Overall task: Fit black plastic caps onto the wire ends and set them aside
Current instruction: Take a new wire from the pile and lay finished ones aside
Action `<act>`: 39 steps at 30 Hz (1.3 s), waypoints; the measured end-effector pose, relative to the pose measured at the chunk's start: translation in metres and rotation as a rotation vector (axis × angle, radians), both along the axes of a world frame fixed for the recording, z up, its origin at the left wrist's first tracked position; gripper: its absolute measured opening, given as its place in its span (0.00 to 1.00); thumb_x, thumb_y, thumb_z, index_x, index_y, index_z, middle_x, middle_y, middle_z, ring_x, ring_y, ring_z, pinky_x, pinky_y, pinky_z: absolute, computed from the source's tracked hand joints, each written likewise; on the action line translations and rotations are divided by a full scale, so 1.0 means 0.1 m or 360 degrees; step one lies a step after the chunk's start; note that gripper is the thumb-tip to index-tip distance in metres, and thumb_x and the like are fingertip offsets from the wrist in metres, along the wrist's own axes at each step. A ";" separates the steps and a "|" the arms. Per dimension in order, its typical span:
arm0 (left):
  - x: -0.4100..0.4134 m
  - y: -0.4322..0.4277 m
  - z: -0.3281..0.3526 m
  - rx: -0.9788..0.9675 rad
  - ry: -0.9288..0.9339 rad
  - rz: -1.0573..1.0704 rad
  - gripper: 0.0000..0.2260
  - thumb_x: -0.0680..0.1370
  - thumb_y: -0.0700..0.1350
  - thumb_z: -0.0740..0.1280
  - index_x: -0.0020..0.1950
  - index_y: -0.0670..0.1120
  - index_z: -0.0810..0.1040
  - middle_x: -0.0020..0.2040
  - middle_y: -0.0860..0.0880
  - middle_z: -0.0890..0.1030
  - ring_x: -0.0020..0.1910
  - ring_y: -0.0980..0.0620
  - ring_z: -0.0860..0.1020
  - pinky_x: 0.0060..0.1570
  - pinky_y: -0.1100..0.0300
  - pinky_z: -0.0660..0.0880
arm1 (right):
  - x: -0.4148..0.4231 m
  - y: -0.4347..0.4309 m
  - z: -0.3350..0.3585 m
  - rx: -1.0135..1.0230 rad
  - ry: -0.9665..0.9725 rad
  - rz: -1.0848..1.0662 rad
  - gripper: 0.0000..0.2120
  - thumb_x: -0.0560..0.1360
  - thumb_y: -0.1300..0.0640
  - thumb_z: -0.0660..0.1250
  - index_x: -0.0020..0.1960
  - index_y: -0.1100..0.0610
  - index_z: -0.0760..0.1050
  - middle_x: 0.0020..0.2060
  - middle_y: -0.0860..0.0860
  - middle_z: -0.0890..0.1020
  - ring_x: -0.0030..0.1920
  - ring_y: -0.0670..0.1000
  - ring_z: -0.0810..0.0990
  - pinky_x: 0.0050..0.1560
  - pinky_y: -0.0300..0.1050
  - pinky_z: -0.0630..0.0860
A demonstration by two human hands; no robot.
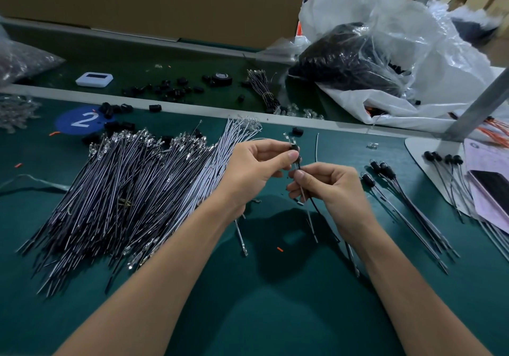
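My left hand [257, 167] pinches a small black cap [294, 147] between thumb and fingers above the green table. Metal wire terminals [288, 137] stick out past the cap. My right hand [327, 187] pinches the wires [301, 187] just below the cap; their tails hang down toward me. A big heap of uncapped wires [129, 190] lies to the left of my hands. Several capped wires [407, 196] lie to the right. Loose black caps [115, 124] sit near the blue number 2 sticker.
A clear plastic bag full of black parts [355, 58] stands at the back right. More loose caps [170, 88] and a white device [94, 79] sit on the far strip. A metal post [479, 105] and papers [487, 168] occupy the right edge.
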State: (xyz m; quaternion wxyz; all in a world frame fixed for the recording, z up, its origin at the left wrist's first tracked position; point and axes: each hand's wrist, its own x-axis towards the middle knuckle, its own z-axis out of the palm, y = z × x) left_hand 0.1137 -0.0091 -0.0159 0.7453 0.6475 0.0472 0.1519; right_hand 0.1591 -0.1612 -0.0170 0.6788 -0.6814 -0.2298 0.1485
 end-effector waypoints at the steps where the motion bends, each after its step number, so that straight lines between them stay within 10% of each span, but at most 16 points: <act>1: 0.00 0.00 0.00 0.0020 0.0004 -0.0019 0.03 0.74 0.39 0.73 0.47 0.45 0.84 0.42 0.48 0.86 0.39 0.56 0.82 0.40 0.64 0.78 | 0.00 0.01 0.00 0.0014 -0.0002 0.0001 0.09 0.68 0.55 0.70 0.44 0.60 0.82 0.33 0.56 0.85 0.32 0.50 0.83 0.35 0.37 0.77; 39: -0.05 -0.01 0.07 -0.0282 -0.0167 0.0101 0.04 0.74 0.37 0.71 0.43 0.46 0.83 0.44 0.46 0.86 0.42 0.51 0.84 0.41 0.63 0.79 | 0.02 -0.02 -0.01 0.0142 0.0054 0.0022 0.05 0.67 0.57 0.72 0.41 0.57 0.84 0.35 0.57 0.85 0.32 0.51 0.81 0.35 0.37 0.76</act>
